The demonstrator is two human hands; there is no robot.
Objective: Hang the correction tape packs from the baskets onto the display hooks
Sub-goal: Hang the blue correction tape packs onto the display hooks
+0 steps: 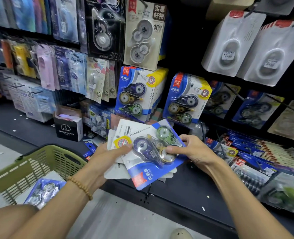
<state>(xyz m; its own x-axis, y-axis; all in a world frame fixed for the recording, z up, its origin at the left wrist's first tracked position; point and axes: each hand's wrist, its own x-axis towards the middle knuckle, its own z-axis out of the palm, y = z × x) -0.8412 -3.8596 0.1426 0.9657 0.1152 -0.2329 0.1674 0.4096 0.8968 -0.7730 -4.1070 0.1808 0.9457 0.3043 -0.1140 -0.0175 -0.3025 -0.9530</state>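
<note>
In the middle of the frame I have both hands on a fanned stack of correction tape packs [142, 152], held above the dark front edge of the lower shelf [182, 188]. My left hand [108, 156] supports the stack from the left, its thumb lying across the top pack near the yellow round sticker; its grip is narrow, closed on the cards. My right hand [192, 152] pinches the right edge of the top pack, thumb on the clear blister over the three tape rollers, fingers curled behind the blue card. The top pack faces up and is turned upside down to me, its red corner label pointing toward the lower edge of the frame. Beneath it the other packs show mostly their white backs.

A beaded bracelet [80, 187] sits on my left wrist. At lower left stands the olive-green basket [39, 163], with at least one more blue pack [42, 190] lying inside it.

Just above my hands, at centre frame, two rows of matching blue three-roller packs hang on the display hooks: the left row [134, 94] and the right row [184, 99], side by side with a dark gap between. Further right, more blue packs [256, 109] hang in shadow. At left of centre a small black box marked "Alarm clock" [68, 128] sits on the shelf. Grey blister packs [251, 49] hang at upper right.
</note>
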